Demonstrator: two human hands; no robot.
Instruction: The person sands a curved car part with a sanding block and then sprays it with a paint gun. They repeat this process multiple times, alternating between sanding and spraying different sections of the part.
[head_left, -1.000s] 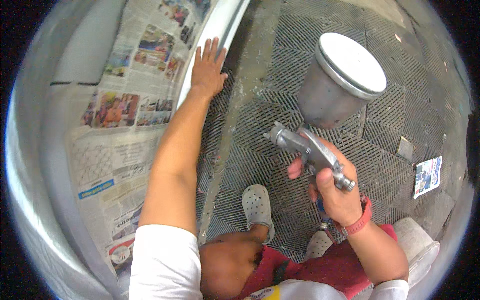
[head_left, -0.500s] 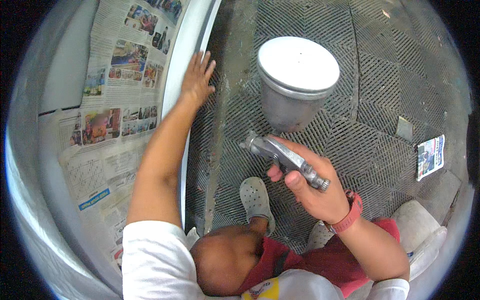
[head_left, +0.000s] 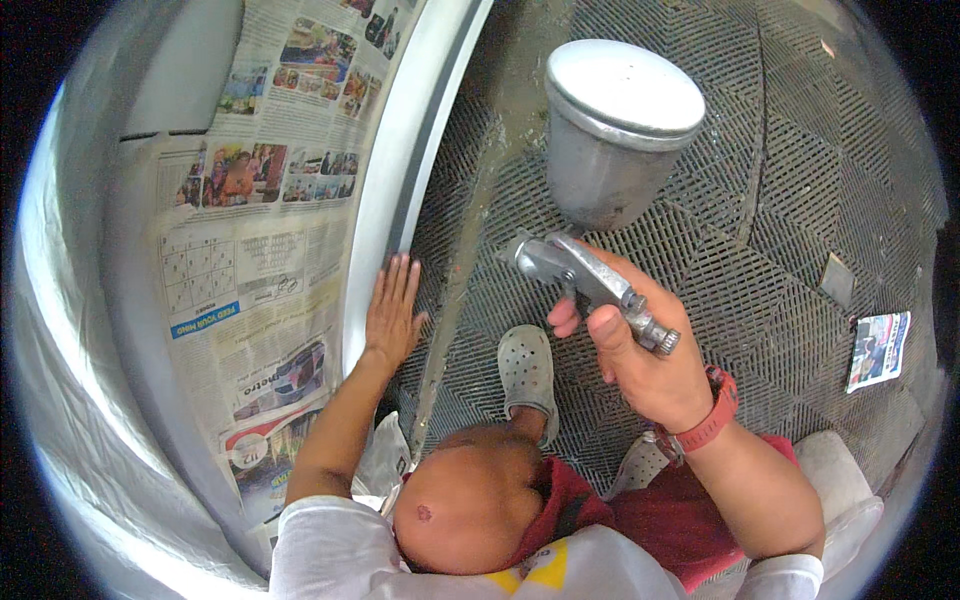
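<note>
My right hand [head_left: 655, 365] is wrapped round a metal spray gun [head_left: 592, 277]. A grey paint cup [head_left: 605, 175] with a pale round lid sits on top of the gun, and the nozzle points left. The handle is mostly hidden in my palm. My left hand [head_left: 395, 315] lies with fingers stretched out along the edge of a glossy silver-white panel [head_left: 378, 215]. Its fingertips point away from me and nothing is in it. Newspaper [head_left: 255, 225] covers the surface just left of the panel.
Dark ribbed floor mats [head_left: 800, 150] spread to the right. A folded printed sheet [head_left: 879, 352] and a small grey square piece [head_left: 837, 281] lie there. Silvery sheeting [head_left: 75, 350] curves along the far left. My foot in a pale clog [head_left: 526, 370] stands below the gun.
My left hand has slid toward me along the panel's edge, its arm now more bent. The spray gun, still in my right hand, sits slightly farther right and higher in view.
</note>
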